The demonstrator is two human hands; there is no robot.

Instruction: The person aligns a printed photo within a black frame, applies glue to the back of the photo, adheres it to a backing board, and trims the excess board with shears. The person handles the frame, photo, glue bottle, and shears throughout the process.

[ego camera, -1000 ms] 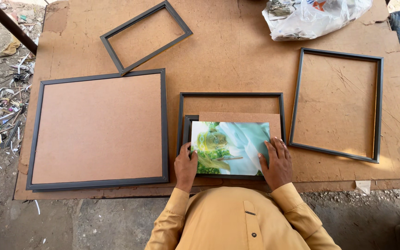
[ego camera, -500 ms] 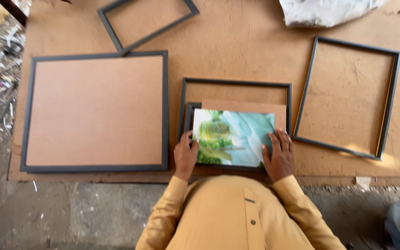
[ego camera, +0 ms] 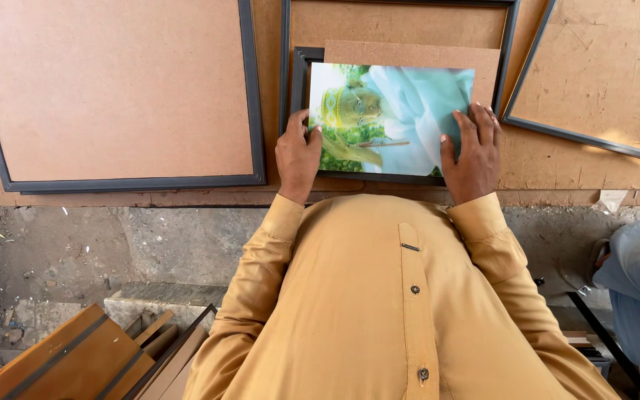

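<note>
The photo print [ego camera: 390,118] looks glossy paper; the small frame [ego camera: 301,74] is matt dark, its backing board [ego camera: 409,53] rough brown fibreboard, like the surface [ego camera: 557,167].

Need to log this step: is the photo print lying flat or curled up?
Flat. The photo print lies spread on the small dark frame, with the left hand and right hand pressing its lower corners.

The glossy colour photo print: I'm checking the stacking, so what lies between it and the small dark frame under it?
Head view: a brown backing board lies between the print and the frame.
</note>
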